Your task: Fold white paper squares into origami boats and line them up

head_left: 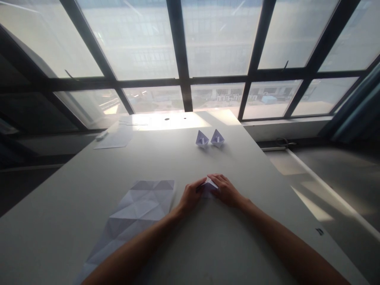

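Between my two hands stands a small folded paper piece (209, 190), pale violet-white with a pointed top. My left hand (191, 195) closes on its left side, and my right hand (227, 190) grips its right side with the fingers over the upper edge. Part of the folded paper is hidden behind the fingers. Farther back on the table sit two finished-looking folded paper shapes, a left one (202, 140) and a right one (217, 138), each with a raised triangular back. Left of my left forearm lies a large creased sheet of paper (139, 206), partly covered by that arm.
The white table (160, 160) reaches toward tall dark-framed windows. At its far left lie flat paper sheets (114, 139) with a small white object (101, 135) on their edge. A small dark mark (319, 231) sits near the right edge. A blue curtain (353, 107) hangs at right.
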Demonstrator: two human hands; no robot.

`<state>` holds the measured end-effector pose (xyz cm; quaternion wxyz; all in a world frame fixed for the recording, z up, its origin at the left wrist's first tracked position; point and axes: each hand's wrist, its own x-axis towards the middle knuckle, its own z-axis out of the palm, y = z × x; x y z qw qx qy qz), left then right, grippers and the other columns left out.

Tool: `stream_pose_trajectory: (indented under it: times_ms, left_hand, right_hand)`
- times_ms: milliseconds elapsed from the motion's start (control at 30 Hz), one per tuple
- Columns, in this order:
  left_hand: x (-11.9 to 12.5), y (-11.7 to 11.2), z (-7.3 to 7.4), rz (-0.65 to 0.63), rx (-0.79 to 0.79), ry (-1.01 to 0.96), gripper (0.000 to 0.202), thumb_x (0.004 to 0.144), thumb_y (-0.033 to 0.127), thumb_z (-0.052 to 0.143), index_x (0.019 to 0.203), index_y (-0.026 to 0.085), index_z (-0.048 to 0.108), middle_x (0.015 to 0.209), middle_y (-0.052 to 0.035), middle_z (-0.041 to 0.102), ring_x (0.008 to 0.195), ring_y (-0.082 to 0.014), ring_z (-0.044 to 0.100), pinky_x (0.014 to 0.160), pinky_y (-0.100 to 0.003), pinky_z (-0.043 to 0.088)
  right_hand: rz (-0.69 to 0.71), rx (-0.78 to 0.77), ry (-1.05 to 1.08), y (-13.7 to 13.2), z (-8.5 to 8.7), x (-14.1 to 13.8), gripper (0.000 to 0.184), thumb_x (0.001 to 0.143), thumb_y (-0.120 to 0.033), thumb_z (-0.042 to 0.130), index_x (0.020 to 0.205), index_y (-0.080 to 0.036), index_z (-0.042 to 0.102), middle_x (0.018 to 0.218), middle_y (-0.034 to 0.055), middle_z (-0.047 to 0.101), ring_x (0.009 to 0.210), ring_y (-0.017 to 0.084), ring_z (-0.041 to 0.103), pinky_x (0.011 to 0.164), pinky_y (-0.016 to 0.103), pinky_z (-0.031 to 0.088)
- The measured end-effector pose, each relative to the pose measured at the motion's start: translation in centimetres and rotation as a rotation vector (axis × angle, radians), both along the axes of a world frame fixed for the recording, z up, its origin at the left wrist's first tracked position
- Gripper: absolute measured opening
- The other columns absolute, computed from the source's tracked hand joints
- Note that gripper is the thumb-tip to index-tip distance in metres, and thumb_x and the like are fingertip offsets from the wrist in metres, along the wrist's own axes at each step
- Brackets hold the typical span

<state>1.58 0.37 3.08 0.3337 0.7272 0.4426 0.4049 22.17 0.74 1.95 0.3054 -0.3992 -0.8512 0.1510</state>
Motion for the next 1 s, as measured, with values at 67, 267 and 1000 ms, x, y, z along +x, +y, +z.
stream_pose_trajectory:
  times_ms: [67,267,1000]
  left_hand:
    - [-0.2,0.3,0.1,-0.012,-0.047,-0.041,0.030,0.087,0.026,0.058,0.113,0.020,0.073,0.110,-0.0053,0.073,0.103,-0.0278,0.067,0.095,-0.038,0.050]
    - [-0.7,1.2,0.4,-0.026,-0.090,-0.047,0.024,0.086,0.027,0.058,0.104,0.016,0.070,0.095,-0.0051,0.072,0.086,-0.0212,0.064,0.082,-0.031,0.049]
    - [-1.4,1.2,-0.8,-0.007,0.098,0.161,0.024,0.083,0.012,0.058,0.098,0.020,0.074,0.098,-0.0055,0.071,0.089,-0.0198,0.066,0.083,-0.031,0.051]
  right_hand:
    - [-0.004,-0.020,0.025,0.2,0.1,0.1,0.053,0.093,-0.033,0.056,0.143,-0.020,0.044,0.133,0.0129,0.057,0.123,0.027,0.048,0.107,0.045,0.037]
    - [0.031,-0.142,0.199,0.9,0.3,0.8,0.043,0.101,-0.038,0.037,0.134,-0.018,0.056,0.122,0.0124,0.064,0.114,0.025,0.054,0.101,0.043,0.040]
    - [-0.088,-0.032,0.173,1.1,-0.6,0.9,0.022,0.080,0.000,0.055,0.079,-0.020,0.065,0.082,0.0022,0.064,0.084,0.018,0.056,0.077,0.028,0.044]
